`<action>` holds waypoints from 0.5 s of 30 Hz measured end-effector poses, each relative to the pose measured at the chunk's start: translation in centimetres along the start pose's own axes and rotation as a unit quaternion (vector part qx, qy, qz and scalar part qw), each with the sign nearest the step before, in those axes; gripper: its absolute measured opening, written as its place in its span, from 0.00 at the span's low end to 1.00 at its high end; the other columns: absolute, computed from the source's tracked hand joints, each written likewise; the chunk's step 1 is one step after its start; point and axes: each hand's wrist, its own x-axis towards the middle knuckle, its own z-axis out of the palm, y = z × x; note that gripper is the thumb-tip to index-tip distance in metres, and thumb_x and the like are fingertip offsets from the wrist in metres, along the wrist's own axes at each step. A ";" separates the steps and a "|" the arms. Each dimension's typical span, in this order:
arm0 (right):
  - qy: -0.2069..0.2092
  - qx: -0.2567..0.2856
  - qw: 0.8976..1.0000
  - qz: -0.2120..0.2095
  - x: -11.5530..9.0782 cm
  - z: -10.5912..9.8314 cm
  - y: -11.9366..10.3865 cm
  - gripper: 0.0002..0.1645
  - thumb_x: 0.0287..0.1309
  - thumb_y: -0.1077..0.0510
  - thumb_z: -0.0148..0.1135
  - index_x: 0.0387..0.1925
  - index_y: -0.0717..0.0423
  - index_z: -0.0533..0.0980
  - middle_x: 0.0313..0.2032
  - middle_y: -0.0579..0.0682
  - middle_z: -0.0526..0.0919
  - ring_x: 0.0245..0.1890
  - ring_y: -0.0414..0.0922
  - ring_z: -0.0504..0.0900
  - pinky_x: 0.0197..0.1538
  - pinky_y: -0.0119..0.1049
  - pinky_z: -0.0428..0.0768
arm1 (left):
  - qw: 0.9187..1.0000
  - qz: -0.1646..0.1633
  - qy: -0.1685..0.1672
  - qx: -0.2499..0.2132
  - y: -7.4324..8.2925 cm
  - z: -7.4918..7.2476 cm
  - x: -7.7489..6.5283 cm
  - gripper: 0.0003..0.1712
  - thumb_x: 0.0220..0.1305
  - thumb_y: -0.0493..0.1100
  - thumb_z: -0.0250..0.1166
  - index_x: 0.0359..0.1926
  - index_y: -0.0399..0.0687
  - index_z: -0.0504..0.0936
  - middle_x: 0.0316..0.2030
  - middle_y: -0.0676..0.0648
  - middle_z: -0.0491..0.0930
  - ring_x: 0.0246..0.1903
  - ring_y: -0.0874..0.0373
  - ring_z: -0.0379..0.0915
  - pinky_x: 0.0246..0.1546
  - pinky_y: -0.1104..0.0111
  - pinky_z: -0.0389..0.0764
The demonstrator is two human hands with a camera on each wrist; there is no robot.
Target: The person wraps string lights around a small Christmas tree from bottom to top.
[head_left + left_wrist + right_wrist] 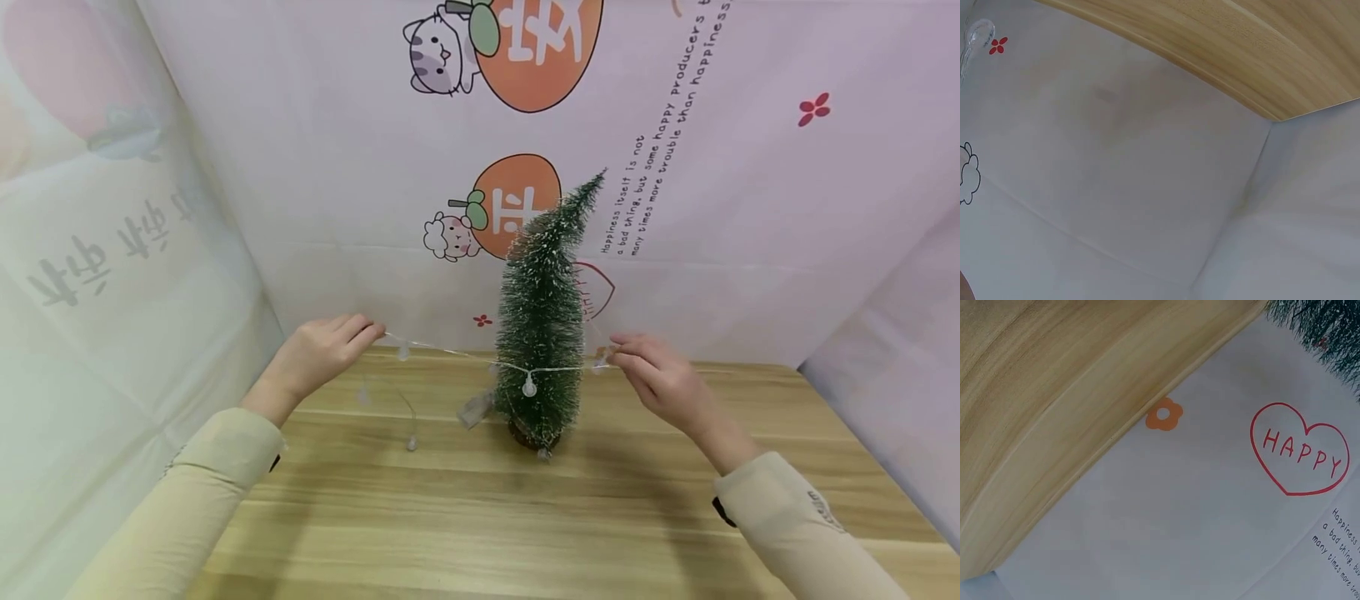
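A small artificial Christmas tree point(542, 317) with frosted green bristles stands upright on a round base, its top bending right. A thin string of lights with clear bulbs point(529, 386) stretches across the front of its lower half. To the left of the tree, my left hand point(326, 354) pinches the string between thumb and fingers. My right hand point(663, 379) pinches it on the other side, near another bulb. One clear bulb point(980, 34) shows at the corner of the left wrist view. In the right wrist view, only bristles of the tree point(1329, 337) appear; neither grip shows there.
A pale, semi-clear box point(476, 410) lies beside the tree's base on the wooden table point(480, 525). A loose length with a bulb point(412, 443) hangs or lies at left. Printed white cloth point(360, 167) encloses the back and sides.
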 end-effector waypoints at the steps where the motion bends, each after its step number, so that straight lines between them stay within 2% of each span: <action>1: -0.002 -0.002 1.000 -0.004 0.0 0.1 -0.1 0.20 0.71 0.58 0.47 0.35 0.66 0.81 0.35 0.59 0.84 0.40 0.57 0.83 0.58 0.34 0.77 | 1.000 0.000 -0.001 -0.001 0.0 0.0 -0.1 0.07 0.55 0.31 0.60 0.37 0.37 0.80 0.28 0.46 0.77 0.22 0.57 0.73 0.17 0.70 0.75; 5: -0.022 -0.026 0.999 -0.017 -0.2 0.2 -0.5 0.18 0.71 0.59 0.46 0.38 0.64 0.82 0.37 0.58 0.85 0.38 0.53 0.84 0.45 0.40 0.81 | 1.000 -0.003 -0.010 -0.001 -0.1 -0.1 -0.3 0.07 0.64 0.31 0.54 0.37 0.37 0.80 0.29 0.46 0.77 0.22 0.56 0.73 0.17 0.70 0.75; 9: -0.042 -0.046 0.998 -0.018 -0.5 0.4 -0.7 0.19 0.72 0.59 0.44 0.39 0.62 0.82 0.38 0.57 0.85 0.38 0.51 0.84 0.43 0.40 0.82 | 1.000 -0.006 -0.018 -0.001 -0.2 -0.2 -0.7 0.11 0.69 0.32 0.50 0.36 0.37 0.79 0.28 0.46 0.77 0.22 0.56 0.73 0.16 0.70 0.74; 12: -0.051 -0.055 0.997 -0.017 -0.8 0.5 -0.8 0.20 0.72 0.59 0.43 0.39 0.61 0.82 0.37 0.55 0.84 0.36 0.50 0.84 0.41 0.38 0.83 | 1.000 -0.008 -0.024 -0.002 -0.3 -0.3 -0.9 0.06 0.62 0.29 0.57 0.37 0.37 0.79 0.28 0.45 0.76 0.22 0.56 0.73 0.16 0.70 0.74; 15: -0.057 -0.060 0.996 -0.019 -1.2 0.6 -0.9 0.21 0.73 0.59 0.42 0.40 0.60 0.82 0.33 0.53 0.83 0.31 0.48 0.83 0.36 0.37 0.83 | 1.000 -0.011 -0.029 -0.002 -0.4 -0.3 -1.2 0.10 0.54 0.26 0.63 0.38 0.37 0.80 0.28 0.45 0.75 0.22 0.56 0.72 0.15 0.69 0.74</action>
